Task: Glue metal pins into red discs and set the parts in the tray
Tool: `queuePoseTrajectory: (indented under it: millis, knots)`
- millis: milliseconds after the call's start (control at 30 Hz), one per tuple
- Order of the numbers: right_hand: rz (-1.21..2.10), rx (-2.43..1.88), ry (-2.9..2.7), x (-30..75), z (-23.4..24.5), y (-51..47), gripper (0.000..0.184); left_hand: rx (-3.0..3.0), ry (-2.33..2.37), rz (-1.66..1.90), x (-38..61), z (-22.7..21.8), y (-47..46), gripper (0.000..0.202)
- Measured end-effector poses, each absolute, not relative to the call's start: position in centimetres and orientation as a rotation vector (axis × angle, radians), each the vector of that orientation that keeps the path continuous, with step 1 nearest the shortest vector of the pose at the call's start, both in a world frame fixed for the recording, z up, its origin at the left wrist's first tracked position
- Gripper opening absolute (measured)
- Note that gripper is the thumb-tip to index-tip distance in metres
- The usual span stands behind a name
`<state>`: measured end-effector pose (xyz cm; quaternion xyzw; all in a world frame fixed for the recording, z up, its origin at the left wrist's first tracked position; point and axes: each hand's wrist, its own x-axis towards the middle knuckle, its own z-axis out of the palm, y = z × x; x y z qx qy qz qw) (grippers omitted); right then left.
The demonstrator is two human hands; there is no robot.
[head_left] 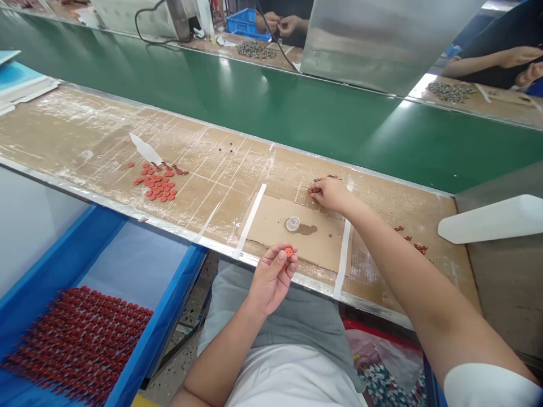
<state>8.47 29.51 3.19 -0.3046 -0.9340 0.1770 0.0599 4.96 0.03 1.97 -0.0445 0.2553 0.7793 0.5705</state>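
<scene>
Between the thumb and fingers of my left hand is a small round red disc, held above the table's front edge. My right hand reaches to the table behind the cardboard sheet, its fingertips pinched on a small red piece that they largely hide. Just beyond those fingers lie thin dark-and-red pieces. A small clear cup stands on the cardboard beside a dark wet stain.
Loose red discs lie on the table at left. A blue bin holds rows of red pieces at lower left. Behind runs a green belt. A white bottle lies at right. Across the belt, another person's hands work.
</scene>
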Motion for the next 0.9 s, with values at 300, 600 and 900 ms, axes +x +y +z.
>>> queuePoseTrajectory:
  millis: [300, 600, 900]
  knots:
    - [1.136, -0.972, -2.411, 10.3, 3.8, 27.6, 0.021, -0.096, 0.628, 1.838, 4.8, 2.1, -0.2, 0.019]
    - [1.703, -0.880, -1.765, 13.0, 4.6, 24.5, 0.042, -0.091, 0.666, 1.852, 4.6, 2.1, 0.1, 0.020]
    - [1.213, -0.949, -2.005, 13.4, 2.9, 22.0, 0.032, -0.070, 0.672, 1.855, 4.0, 1.7, 0.1, 0.024]
